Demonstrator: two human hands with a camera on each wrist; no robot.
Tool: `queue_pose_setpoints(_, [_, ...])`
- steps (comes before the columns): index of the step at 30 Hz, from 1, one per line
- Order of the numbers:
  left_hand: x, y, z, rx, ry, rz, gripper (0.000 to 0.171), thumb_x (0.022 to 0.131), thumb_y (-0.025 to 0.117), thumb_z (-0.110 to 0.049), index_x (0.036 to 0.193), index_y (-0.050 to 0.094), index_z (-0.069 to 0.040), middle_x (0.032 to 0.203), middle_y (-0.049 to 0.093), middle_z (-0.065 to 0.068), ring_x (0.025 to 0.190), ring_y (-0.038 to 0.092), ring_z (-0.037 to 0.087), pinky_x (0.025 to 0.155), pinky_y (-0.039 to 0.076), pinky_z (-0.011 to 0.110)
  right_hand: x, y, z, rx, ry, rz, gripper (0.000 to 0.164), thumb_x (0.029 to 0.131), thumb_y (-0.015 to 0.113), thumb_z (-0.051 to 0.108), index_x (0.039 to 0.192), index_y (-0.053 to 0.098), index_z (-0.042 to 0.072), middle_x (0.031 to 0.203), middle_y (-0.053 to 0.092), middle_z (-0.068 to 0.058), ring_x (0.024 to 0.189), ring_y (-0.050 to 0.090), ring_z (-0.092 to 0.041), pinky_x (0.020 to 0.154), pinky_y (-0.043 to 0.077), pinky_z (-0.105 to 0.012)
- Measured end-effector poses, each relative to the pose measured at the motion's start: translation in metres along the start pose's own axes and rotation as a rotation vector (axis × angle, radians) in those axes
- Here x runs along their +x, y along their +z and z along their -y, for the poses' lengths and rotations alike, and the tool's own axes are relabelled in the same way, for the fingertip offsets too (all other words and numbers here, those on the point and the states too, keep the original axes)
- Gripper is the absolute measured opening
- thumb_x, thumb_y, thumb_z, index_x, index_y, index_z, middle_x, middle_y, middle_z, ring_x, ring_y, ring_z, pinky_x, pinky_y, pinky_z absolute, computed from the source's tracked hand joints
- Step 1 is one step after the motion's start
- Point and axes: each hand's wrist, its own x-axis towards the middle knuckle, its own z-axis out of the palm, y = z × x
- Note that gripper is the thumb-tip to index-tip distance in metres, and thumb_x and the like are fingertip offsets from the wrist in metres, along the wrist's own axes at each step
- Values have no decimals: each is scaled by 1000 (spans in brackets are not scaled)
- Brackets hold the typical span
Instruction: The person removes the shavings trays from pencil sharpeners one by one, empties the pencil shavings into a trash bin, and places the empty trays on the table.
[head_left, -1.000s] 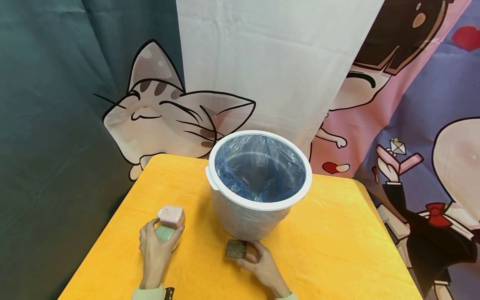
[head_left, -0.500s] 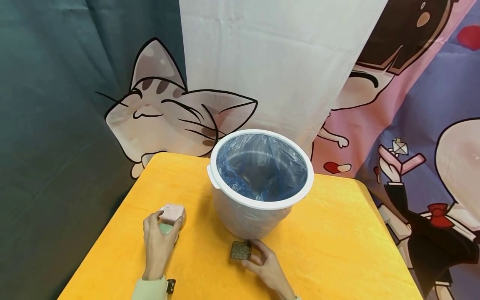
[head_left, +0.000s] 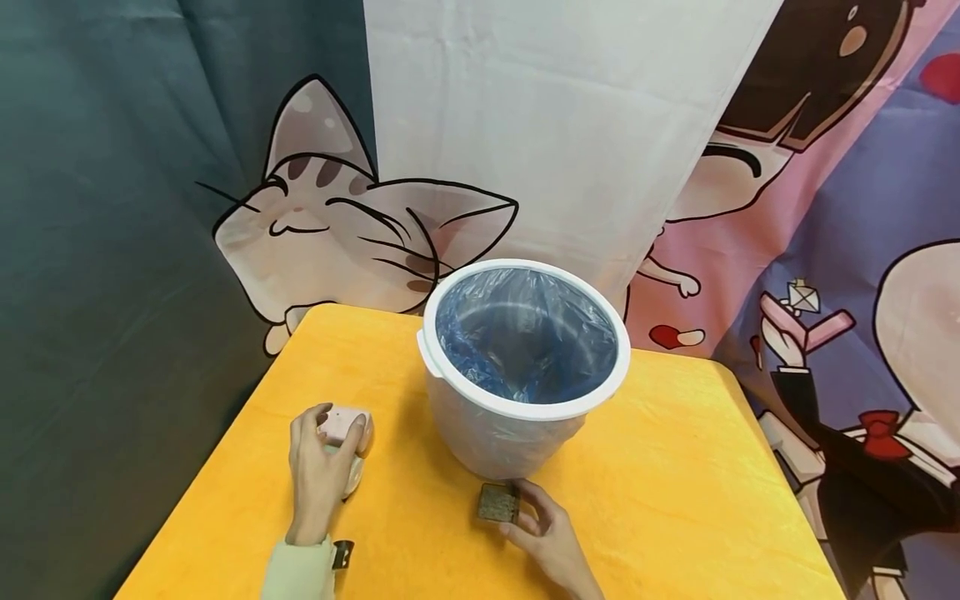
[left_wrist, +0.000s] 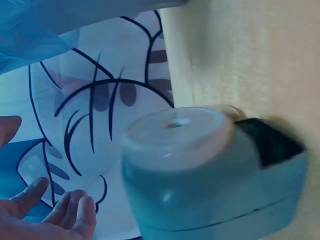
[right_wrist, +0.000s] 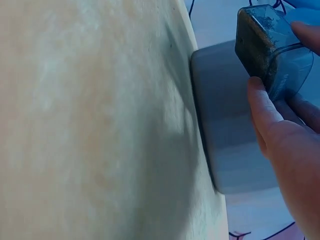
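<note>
At the left of the head view, a pink rounded block [head_left: 341, 423] stands beside a pale green piece [head_left: 354, 477]. My left hand [head_left: 318, 475] is over them, with thumb and fingers spread. In the left wrist view, its fingers [left_wrist: 82, 220] are apart from the green body [left_wrist: 200, 205], which has a pale top with a small hole and a dark opening at one side. My right hand [head_left: 551, 537] pinches a small clear plastic box [head_left: 498, 503] with dark, rough contents between thumb and fingers. The right wrist view shows this box [right_wrist: 272, 50] held in front of the bin.
A white bin [head_left: 487, 442] lined with a thin bluish plastic bag [head_left: 525, 325] stands mid-table, just beyond the right hand. Yellow cloth covers the table [head_left: 675, 500]. Cartoon-printed curtains [head_left: 525, 108] hang behind its back edge.
My left hand has moved forward from the green piece to over the pink block. My right hand has shifted slightly right with the small clear box.
</note>
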Motion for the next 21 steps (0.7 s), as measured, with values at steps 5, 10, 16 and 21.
queue_pose_setpoints(5, [3, 1, -9, -8, 24, 27, 54, 71, 62, -40, 117, 43, -18, 108, 39, 5, 86, 45, 26, 66, 41, 31, -3, -7, 0, -16, 3, -22, 55, 71, 64, 4, 120, 41, 8, 122, 37, -13, 108, 36, -29, 78, 40, -35])
queue_pose_setpoints(10, [5, 1, -19, -93, 91, 66, 51, 74, 61, -31, 119, 42, -16, 109, 40, 9, 89, 46, 26, 68, 42, 26, -5, -14, 2, 2, -50, -2, 55, 72, 63, 1, 121, 39, 4, 122, 35, -17, 108, 35, -35, 78, 39, -38])
queue_pose_setpoints(16, [11, -2, -39, -263, 96, 139, 46, 77, 59, -26, 118, 42, -15, 112, 43, 3, 98, 45, 17, 74, 42, 34, -7, -20, 4, 1, -50, -30, 55, 71, 63, -1, 121, 40, 5, 123, 37, -13, 110, 33, -34, 79, 38, -38])
queue_pose_setpoints(21, [16, 0, -50, -411, 111, 200, 44, 79, 57, -19, 120, 41, -14, 113, 44, 5, 103, 43, 18, 79, 39, 32, -7, -25, 6, -29, -34, -30, 54, 72, 62, -1, 121, 41, 6, 123, 37, -12, 112, 31, -33, 82, 36, -36])
